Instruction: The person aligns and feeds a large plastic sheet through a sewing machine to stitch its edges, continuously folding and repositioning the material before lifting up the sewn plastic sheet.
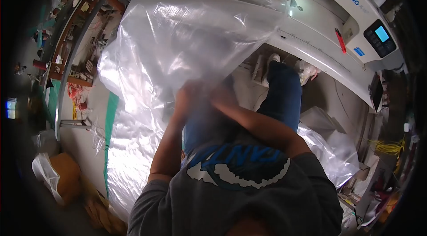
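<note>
White sewing table (318,42) at two o'clock; left hand (188,92), right hand (223,96) at translucent plastic sheeting (187,31), much still loose; grip blurred, I can't tell.

Warped into a fisheye circle, fading to black in the corners. Glares white off the sheet (160,53), most harshly at lower left. Glows bright beneath the machine (340,2) and blue from the screen (381,34). Falls into shadow under the table (311,42). Softened around the left hand (188,96) and right hand (223,98), with outlines smeared and hazy.
</note>
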`<state>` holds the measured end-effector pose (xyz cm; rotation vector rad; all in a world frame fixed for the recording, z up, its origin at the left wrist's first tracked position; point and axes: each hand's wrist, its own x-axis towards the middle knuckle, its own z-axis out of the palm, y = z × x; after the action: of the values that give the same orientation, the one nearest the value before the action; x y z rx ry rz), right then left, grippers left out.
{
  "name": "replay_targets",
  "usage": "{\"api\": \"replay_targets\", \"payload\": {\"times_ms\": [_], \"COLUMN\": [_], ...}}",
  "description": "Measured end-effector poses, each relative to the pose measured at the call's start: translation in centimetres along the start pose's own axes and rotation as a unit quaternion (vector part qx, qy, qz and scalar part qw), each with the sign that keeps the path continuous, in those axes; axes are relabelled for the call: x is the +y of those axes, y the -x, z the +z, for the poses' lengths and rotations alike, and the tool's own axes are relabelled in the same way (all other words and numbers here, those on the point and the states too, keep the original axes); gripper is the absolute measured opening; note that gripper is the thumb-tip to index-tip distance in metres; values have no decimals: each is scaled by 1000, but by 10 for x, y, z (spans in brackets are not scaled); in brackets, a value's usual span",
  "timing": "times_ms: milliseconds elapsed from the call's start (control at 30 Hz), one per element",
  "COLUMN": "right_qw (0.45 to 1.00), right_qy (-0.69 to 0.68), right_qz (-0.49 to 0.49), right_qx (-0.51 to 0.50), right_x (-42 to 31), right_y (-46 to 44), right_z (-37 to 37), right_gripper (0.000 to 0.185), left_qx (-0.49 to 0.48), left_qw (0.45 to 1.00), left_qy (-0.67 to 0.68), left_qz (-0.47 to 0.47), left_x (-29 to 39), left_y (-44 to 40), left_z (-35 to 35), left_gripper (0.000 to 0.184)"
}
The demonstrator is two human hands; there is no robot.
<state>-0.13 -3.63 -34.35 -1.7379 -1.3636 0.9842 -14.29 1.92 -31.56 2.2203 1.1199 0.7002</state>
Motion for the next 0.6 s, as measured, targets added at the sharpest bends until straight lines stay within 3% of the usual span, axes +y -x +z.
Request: {"api": "replay_targets", "payload": {"times_ms": [33, 67, 100, 133, 167, 200, 267, 400, 467, 500, 567, 600], "right_qw": [998, 971, 977, 967, 976, 978, 926, 919, 934, 934, 962, 963], "right_qy": [37, 152, 76, 107, -36, -31, 9, -61, -172, -175, -19, -22], "right_qz": [-41, -176, -192, -223, -182, -177, -375, -388, -304, -302, -266, -264], "right_qx": [43, 61, 58, -57, -111, -101, 28, 43, -82, -80, -56, -54], "right_x": [8, 37, 38, 16, 5, -7, -26, -39, -31, -30, -33, -35], "right_y": [1, 2, 22, 40, 60, 74, 97, 120, 125, 128, 134, 136], "right_z": [3, 19, 15, -2, -16, -27, -42, -52, -45, -44, -43, -42], "right_gripper": [36, 34, 34, 31, 23, 23, 19, 19, 19, 19, 21, 21], "left_qx": [-23, -32, -44, -68, -90, -127, -125, -135, -132, -136, -121, -126], "left_qw": [999, 997, 988, 985, 977, 965, 959, 956, 960, 959, 961, 960], "left_qy": [-23, 41, 106, 62, 18, -4, 11, 15, 2, 1, -41, -42], "left_qz": [2, 54, 106, 149, 190, 228, 253, 258, 247, 247, 247, 248], "left_x": [11, 24, 39, 58, 81, 103, 134, 153, 157, 158, 158, 158], "left_y": [0, 6, 12, 16, 19, 21, 30, 38, 42, 44, 48, 50], "left_z": [-5, -13, -23, -38, -56, -74, -87, -89, -86, -85, -82, -80], "left_gripper": [8, 8, 8, 9, 10, 12, 12, 11, 10, 10, 8, 8]}}
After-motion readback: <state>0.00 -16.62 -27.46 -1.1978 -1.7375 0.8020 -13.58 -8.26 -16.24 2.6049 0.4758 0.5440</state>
